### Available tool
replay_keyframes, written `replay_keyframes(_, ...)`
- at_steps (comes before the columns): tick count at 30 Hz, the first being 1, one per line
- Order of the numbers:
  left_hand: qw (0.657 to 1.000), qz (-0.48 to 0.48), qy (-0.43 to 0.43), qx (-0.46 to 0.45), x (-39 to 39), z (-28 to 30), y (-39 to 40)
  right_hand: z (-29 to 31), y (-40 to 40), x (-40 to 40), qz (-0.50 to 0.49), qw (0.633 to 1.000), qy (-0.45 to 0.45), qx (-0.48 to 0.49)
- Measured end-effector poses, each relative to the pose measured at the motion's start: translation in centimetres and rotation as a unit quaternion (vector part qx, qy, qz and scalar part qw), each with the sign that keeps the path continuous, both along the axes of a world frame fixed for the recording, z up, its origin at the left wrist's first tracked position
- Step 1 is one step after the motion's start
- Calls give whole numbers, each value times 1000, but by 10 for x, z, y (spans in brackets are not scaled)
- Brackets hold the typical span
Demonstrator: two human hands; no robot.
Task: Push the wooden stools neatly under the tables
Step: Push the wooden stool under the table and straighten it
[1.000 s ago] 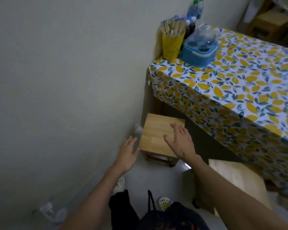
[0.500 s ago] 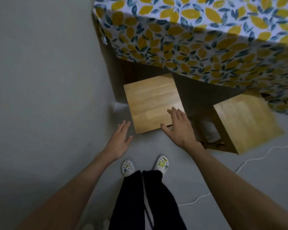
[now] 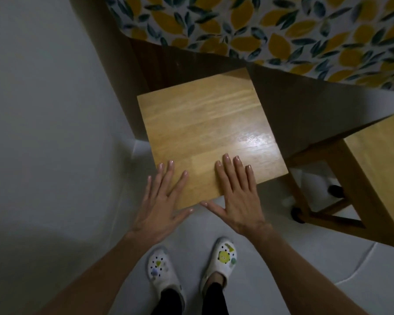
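Note:
A square wooden stool [image 3: 210,130] stands right below me, its far edge just under the overhang of the table's lemon-print cloth [image 3: 271,30]. My left hand [image 3: 163,201] lies flat over the seat's near left corner, fingers spread. My right hand [image 3: 237,196] rests flat on the near edge of the seat, thumb out over the floor. Neither hand grips anything. A second wooden stool [image 3: 382,169] stands to the right, partly cut off by the frame, its legs and crossbar showing.
A grey wall [image 3: 43,110] runs close along the left of the stool. My feet in white clogs [image 3: 191,269] stand on the pale floor just behind it. A white cable [image 3: 359,267] lies on the floor at lower right.
I have leaned in over the stool and the view has tilted down. My left hand has moved from beside the seat onto its near left corner; my right hand stays on the near edge.

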State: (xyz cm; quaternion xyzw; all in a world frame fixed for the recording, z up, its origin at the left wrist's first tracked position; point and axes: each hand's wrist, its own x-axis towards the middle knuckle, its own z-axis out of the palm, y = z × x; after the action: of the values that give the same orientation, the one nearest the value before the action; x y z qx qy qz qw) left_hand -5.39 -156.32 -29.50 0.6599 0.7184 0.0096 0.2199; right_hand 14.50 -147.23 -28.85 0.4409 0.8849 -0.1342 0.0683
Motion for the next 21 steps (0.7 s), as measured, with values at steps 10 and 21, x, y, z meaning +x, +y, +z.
replay_keyframes(10,994,-50,56,76,7,-18,59,-18,74,15,56,998,17,31)
replay_keyframes(21,996,0,82,29,18,-9,208,-8,236,11,96,994,-32,35)
